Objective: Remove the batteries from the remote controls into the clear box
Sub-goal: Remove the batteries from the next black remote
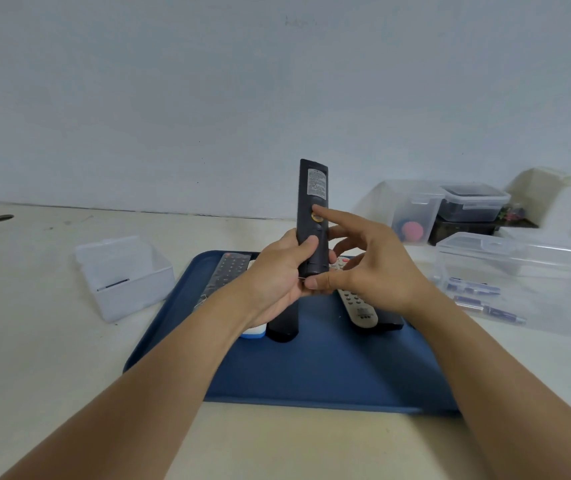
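Your left hand (pixel 278 271) clamps the remote (pixel 312 216) upright; right hand (pixel 363 265) spread (forefinger on its back). Push hard and it slips.

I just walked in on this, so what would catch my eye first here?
A dark remote held upright at centre, back facing the camera: the left hand grips it, the right hand touches it with the index finger. Below lies a blue tray with more remotes.
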{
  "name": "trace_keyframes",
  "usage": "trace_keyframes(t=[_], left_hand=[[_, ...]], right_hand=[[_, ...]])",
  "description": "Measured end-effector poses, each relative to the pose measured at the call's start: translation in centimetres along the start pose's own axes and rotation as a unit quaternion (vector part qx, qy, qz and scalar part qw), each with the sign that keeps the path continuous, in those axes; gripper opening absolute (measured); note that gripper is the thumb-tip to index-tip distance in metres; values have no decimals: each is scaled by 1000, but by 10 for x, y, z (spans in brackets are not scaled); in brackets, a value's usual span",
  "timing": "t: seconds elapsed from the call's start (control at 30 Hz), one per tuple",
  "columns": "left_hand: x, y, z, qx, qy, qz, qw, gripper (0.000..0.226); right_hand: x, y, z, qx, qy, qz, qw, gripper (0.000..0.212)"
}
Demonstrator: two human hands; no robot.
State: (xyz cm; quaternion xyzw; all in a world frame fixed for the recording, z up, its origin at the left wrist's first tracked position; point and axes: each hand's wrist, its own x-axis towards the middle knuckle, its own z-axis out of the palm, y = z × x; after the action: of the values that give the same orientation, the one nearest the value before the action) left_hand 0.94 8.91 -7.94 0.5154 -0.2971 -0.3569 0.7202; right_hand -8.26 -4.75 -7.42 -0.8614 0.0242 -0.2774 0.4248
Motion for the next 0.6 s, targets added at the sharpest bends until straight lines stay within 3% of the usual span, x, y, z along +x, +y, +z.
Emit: trace_keyframes(t=[0.13,0.23,0.37,0.47,0.57,0.6], left_hand=[[3,-7,0,115,38,27,992,27],[6,-9,-4,267,29,76,960,41],[2,-13,-8,404,-3,108,909,54],[0,-2,-18,467,-19,108,877,59],[-1,19,-38,419,42,65,905,39],[-1,23,-45,448,78,77,887,28]], right_hand=[[4,-3,0,45,-62,51,996,91],[6,-9,-1,125,-98,108,981,68],[5,-6,16,145,-4,152,978,29],[8,-2,15,169,24,201,965,18],[9,4,9,117,10,259,959,16],[9,5,8,74,3,270,960,19]])
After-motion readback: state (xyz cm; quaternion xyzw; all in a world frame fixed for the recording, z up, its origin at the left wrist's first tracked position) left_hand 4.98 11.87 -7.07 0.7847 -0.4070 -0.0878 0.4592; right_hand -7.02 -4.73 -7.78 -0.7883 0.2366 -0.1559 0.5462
